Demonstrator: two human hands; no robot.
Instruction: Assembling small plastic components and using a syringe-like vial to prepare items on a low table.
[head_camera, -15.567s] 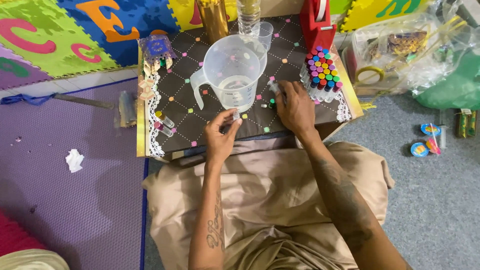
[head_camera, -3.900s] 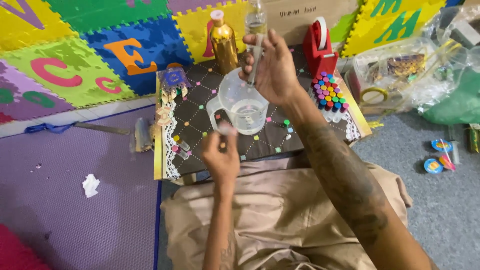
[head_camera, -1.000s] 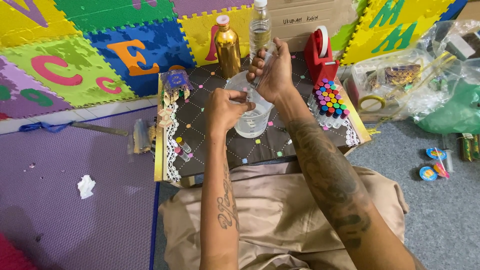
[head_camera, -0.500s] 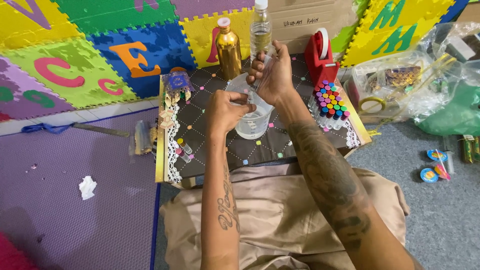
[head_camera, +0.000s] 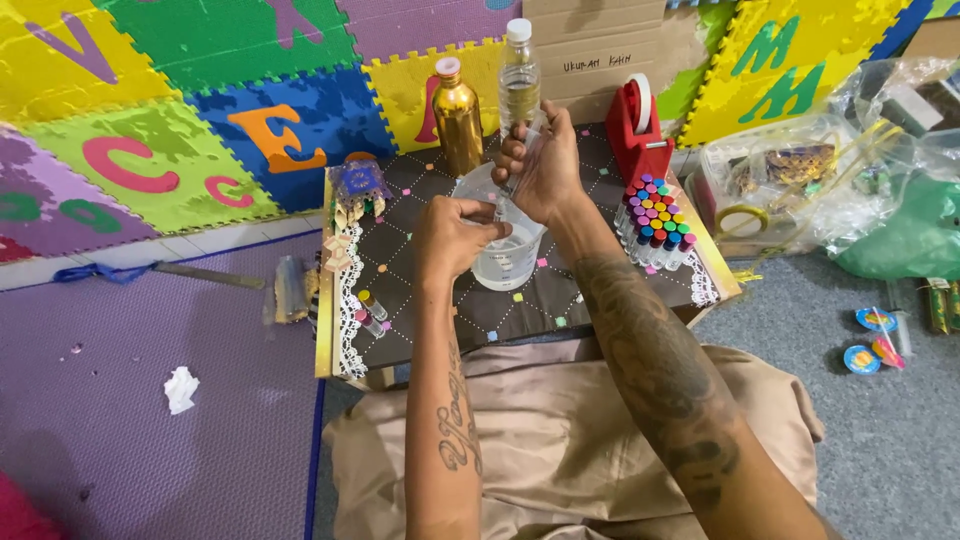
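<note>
Head view, looking down over a small low table (head_camera: 420, 270) with a dark quilted top dotted in colours and a lace edge on its 9 o'clock side. Near the middle of the table stands a clear plastic measuring jug (head_camera: 508, 262) with clear liquid in its bottom. The left hand (head_camera: 455, 235) sits at the jug's 9 o'clock rim, fingers pinched together on something small at the jug's mouth; what it grips is too small to tell. The right hand (head_camera: 545, 170) is at the jug's 12 o'clock, curled shut around a thin clear tube-like thing, a syringe (head_camera: 520, 160) as far as can be told, which slants down toward the jug.

Just beyond the right hand, at 12 o'clock, stands a clear plastic bottle (head_camera: 519, 85) with a white cap; at its 9 o'clock is a gold metal bottle (head_camera: 458, 118). At 3 o'clock of the jug a cluster of small vials with coloured caps (head_camera: 655, 222) stands upright, and behind them a red tape dispenser (head_camera: 640, 135). Two loose vials (head_camera: 370, 312) lie near the lace edge at 8 o'clock. Off the table, at 9 o'clock, a crumpled white tissue (head_camera: 181, 388) lies on the purple mat
</note>
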